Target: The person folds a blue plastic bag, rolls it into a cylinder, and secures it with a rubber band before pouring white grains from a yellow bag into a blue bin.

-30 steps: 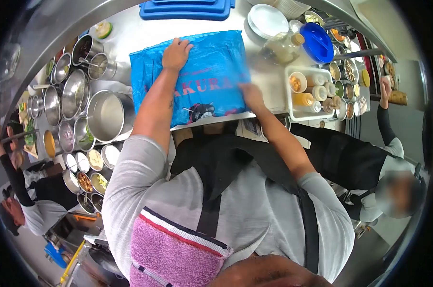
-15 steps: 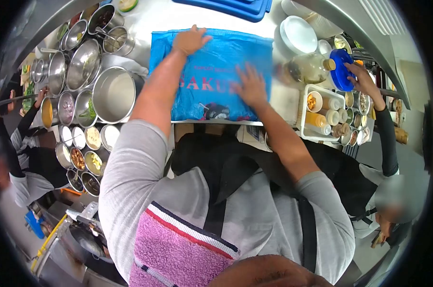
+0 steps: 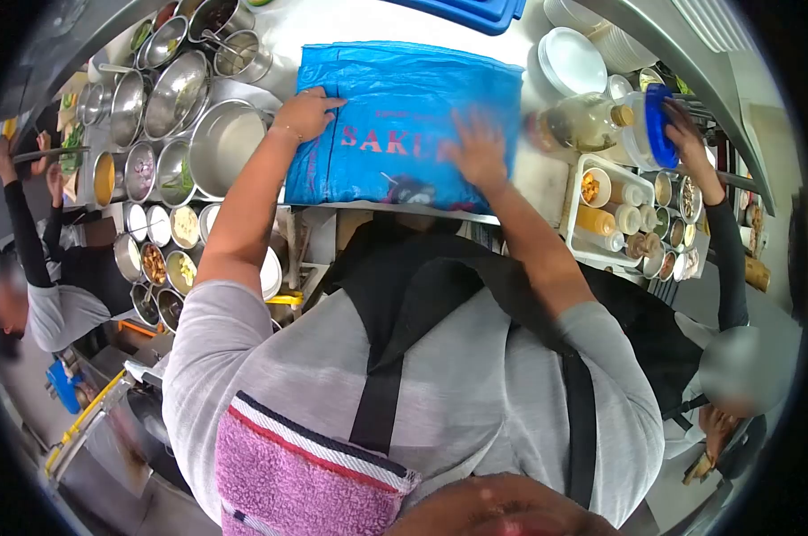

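A blue plastic sack (image 3: 404,80) printed with red letters lies flat on the white counter before me. My left hand (image 3: 303,116) rests on the sack's left edge, its index finger stretched out over the plastic. Over the right part of the print is my right hand (image 3: 480,154), palm down with fingers apart. Motion blurs its fingertips, and it covers some of the letters. Neither hand grasps anything.
Steel bowls and a large pot (image 3: 228,147) of food stand at left. At right are white plates (image 3: 572,61), a bottle (image 3: 582,123) lying on its side and a white tray (image 3: 571,210) of sauce bottles. Co-workers stand on both sides; one hand holds a blue lid (image 3: 659,125).
My left hand has moved from the sack's top edge down and left to its left edge. My right hand stays over the right part, still blurred. The view has shifted slightly.
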The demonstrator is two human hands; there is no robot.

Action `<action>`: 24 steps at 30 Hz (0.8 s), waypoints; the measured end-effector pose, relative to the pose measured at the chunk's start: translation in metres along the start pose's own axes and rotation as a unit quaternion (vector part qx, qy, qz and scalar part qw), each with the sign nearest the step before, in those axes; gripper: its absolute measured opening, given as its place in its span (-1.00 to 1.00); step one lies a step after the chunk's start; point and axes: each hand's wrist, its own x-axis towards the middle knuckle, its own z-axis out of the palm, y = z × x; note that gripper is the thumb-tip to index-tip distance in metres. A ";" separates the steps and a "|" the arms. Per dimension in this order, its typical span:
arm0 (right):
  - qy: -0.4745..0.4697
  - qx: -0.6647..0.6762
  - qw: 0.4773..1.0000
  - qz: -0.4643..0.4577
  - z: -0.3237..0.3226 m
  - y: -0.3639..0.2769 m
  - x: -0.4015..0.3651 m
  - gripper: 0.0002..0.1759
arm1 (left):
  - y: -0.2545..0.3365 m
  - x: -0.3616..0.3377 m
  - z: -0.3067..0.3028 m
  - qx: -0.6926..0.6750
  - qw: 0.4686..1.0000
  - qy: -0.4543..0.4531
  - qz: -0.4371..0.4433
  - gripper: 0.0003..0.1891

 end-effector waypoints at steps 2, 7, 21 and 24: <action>-0.017 0.015 1.000 -0.005 -0.002 0.003 -0.001 -0.16 | 0.029 0.009 -0.035 0.158 0.944 -0.256 -0.132 -0.48; -0.036 0.058 0.998 -0.015 0.012 0.022 0.005 -0.15 | 0.102 -0.097 -0.038 0.019 0.985 -0.167 -0.020 0.08; -0.073 0.085 0.994 -0.015 0.002 0.041 0.014 -0.16 | 0.028 -0.156 0.004 -0.178 0.979 -0.081 0.058 -0.54; -0.083 0.103 0.991 -0.025 0.002 0.045 0.009 -0.14 | 0.017 -0.141 0.000 -0.183 0.980 -0.070 0.027 -0.46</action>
